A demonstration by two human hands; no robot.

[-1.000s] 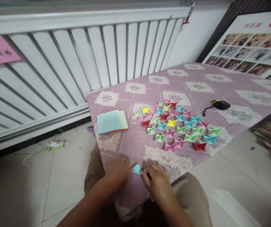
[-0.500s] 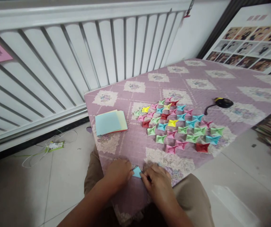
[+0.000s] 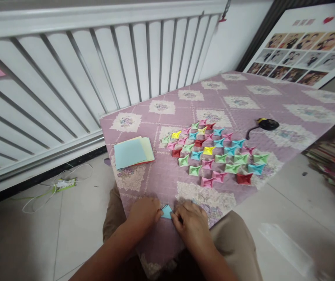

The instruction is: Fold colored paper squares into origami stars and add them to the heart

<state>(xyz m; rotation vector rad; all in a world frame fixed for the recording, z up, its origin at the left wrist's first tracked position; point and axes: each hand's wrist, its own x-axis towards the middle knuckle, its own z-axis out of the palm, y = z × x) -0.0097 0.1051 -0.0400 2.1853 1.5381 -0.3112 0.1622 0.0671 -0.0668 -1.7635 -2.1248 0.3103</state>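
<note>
A small folded piece of light blue paper [image 3: 166, 212] lies low over the near corner of the table, between my two hands. My left hand [image 3: 145, 210] pinches its left edge with the fingers curled in. On the other side, my right hand [image 3: 191, 219] grips the right edge between thumb and fingers. Beyond the hands stand several small folded paper boats [image 3: 209, 150] in pink, green, blue, yellow and red, set out in slanting rows. To the left rests a stack of paper sheets [image 3: 130, 153], with a light blue one on top.
The patterned pink tablecloth [image 3: 161, 179] covers the table, whose left edge faces a white radiator [image 3: 138, 62]. A black object with a strap [image 3: 268, 124] lies at the right. A photo board [image 3: 299, 50] leans behind. A power strip [image 3: 65, 184] with cables sits on the floor.
The view has turned slightly, so everything appears shifted a little to the left. Both hands keep hold of the light blue paper, which looks nearly the same.
</note>
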